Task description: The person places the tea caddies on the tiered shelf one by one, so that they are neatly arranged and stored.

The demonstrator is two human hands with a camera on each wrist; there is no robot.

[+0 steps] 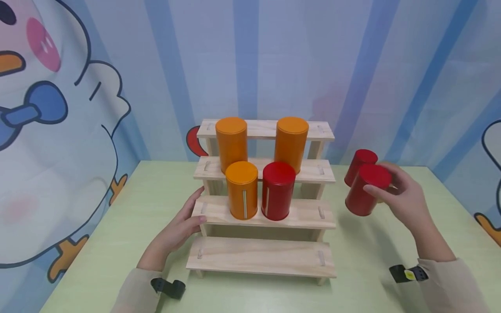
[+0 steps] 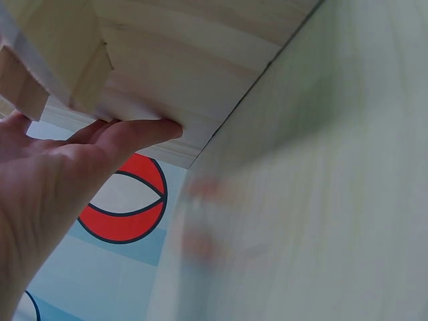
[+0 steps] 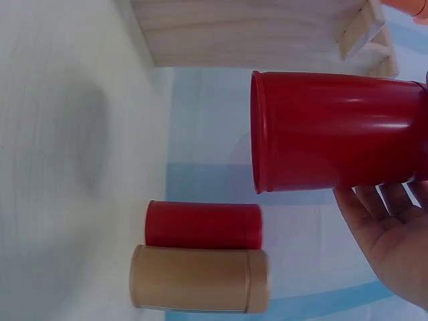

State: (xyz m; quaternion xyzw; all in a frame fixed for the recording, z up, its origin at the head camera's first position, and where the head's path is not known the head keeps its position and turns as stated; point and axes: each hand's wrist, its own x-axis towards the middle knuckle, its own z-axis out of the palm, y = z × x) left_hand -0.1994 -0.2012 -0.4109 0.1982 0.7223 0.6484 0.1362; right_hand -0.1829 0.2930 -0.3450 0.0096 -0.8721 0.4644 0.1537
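Observation:
My right hand point(image 1: 405, 198) grips a red canister point(image 1: 362, 198) around its upper part, holding it above the table right of a tiered wooden rack point(image 1: 260, 256). My left hand point(image 1: 178, 230) rests against the rack's left side, its fingers straight along the wood in the left wrist view. An orange canister point(image 1: 241, 191) and another red canister point(image 1: 278, 191) stand on the rack's second tier from the bottom. Behind them, two more orange canisters point(image 1: 232, 143) point(image 1: 291, 143) stand on the third tier. The bottom and top tiers hold no canisters.
Beyond the held canister, one red canister point(image 1: 358, 167) stands on the pale green table point(image 1: 117, 243). The right wrist view also shows a tan canister point(image 3: 200, 277) beside it. A striped, cartoon-printed cloth point(image 1: 250, 65) hangs behind the table.

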